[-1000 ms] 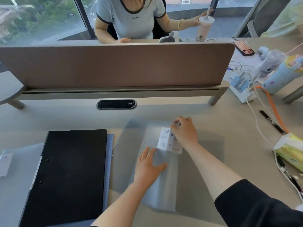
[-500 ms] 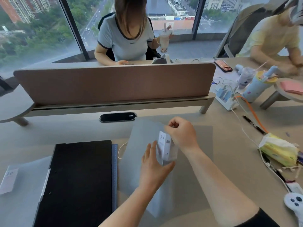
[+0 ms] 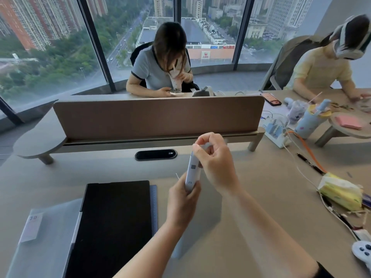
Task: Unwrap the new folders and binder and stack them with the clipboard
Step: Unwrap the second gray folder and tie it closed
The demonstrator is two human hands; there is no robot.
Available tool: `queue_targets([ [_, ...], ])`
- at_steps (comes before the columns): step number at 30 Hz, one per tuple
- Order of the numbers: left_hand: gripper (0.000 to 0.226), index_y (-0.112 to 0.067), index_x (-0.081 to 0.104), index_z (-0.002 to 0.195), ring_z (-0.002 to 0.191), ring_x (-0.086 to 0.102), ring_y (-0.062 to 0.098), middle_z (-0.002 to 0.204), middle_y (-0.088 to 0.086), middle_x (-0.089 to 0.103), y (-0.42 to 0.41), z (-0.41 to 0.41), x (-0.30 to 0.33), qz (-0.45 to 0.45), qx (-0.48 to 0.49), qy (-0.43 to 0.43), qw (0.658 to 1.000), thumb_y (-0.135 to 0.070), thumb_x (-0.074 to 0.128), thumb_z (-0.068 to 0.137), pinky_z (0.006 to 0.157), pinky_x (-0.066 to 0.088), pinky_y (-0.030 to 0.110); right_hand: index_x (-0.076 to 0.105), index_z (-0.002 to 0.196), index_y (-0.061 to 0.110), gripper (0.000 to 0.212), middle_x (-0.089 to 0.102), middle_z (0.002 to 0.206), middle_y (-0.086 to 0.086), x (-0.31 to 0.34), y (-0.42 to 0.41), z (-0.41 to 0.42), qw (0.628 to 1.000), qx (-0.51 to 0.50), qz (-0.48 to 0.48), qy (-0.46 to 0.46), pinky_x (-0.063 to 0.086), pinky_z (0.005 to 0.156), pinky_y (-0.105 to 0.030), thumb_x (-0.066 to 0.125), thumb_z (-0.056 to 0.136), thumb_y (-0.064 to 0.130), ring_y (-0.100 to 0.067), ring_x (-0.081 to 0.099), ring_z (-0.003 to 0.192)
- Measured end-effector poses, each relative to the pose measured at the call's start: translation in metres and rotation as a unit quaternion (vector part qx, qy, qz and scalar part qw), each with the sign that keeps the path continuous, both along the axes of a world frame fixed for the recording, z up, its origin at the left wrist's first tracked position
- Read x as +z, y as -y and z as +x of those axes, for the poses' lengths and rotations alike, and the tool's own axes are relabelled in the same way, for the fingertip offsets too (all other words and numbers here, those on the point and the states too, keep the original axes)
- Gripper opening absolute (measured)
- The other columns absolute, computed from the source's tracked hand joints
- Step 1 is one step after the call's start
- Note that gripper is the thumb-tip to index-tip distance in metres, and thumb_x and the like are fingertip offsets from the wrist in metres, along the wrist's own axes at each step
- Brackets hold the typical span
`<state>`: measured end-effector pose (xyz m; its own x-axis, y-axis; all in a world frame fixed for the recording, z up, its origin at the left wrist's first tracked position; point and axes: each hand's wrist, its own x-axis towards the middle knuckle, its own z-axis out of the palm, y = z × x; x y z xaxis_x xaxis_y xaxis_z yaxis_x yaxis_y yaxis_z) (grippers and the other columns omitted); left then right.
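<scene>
I hold a translucent folder in clear wrap up off the desk, nearly edge-on. Its white label (image 3: 192, 171) reads "20". My left hand (image 3: 183, 201) grips the lower part below the label. My right hand (image 3: 215, 164) pinches the top edge by the label. The translucent sheet (image 3: 197, 233) hangs below my hands. A black clipboard or binder (image 3: 114, 227) lies flat at the lower left on a blue-grey folder (image 3: 153, 207). Another translucent folder (image 3: 44, 243) with a "20" label lies left of it.
A brown divider (image 3: 158, 117) crosses the desk ahead, with a cable port (image 3: 156, 154) below it. On the right are a power strip (image 3: 278, 133), an orange cable (image 3: 309, 153), a pen (image 3: 308, 163), a yellow tissue pack (image 3: 339, 192) and a white controller (image 3: 363, 255). Two people sit beyond.
The folder lay flat on the desk a second ago; both hands have since lifted it and turned it upright. My view has tilted upward.
</scene>
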<state>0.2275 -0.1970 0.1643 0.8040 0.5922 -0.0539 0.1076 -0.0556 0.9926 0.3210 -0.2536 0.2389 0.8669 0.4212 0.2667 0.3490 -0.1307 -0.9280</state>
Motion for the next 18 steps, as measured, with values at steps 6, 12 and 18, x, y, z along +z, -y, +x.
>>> queue_targets([
  [6, 0.007, -0.010, 0.068, 0.096, 0.072, 0.070, 0.020, 0.082, 0.004, 0.074, -0.038, -0.014, 0.028, -0.078, 0.013, 0.046, 0.996, -0.012, 0.063, 0.093, 0.060, 0.056, 0.030, 0.054, 0.117, 0.031, 0.028, 0.054, 0.121, 0.004, -0.021, 0.007, 0.003, 0.994, -0.100, 0.031, -0.021, 0.048, 0.080, -0.022, 0.061, 0.093, 0.020, -0.009, 0.056, 0.089],
  [12, 0.017, -0.010, 0.069, 0.105, 0.083, 0.073, 0.030, 0.097, 0.014, 0.076, -0.071, -0.025, 0.029, -0.164, 0.038, 0.021, 0.985, -0.007, 0.063, 0.090, 0.074, 0.062, 0.044, 0.049, 0.130, 0.030, 0.042, 0.050, 0.127, 0.007, -0.064, 0.029, 0.014, 0.982, -0.135, -0.028, -0.129, 0.041, 0.095, -0.030, 0.061, 0.092, 0.020, -0.015, 0.047, 0.120],
  [18, 0.033, -0.010, 0.069, 0.106, 0.080, 0.072, 0.029, 0.100, 0.018, 0.075, -0.086, -0.037, 0.003, -0.263, 0.026, 0.010, 0.964, -0.018, 0.067, 0.074, 0.070, 0.061, 0.040, 0.038, 0.145, 0.026, 0.053, 0.051, 0.130, -0.005, -0.101, 0.042, 0.006, 0.964, -0.110, -0.021, -0.241, 0.051, 0.078, -0.026, 0.059, 0.095, 0.023, -0.021, 0.056, 0.110],
])
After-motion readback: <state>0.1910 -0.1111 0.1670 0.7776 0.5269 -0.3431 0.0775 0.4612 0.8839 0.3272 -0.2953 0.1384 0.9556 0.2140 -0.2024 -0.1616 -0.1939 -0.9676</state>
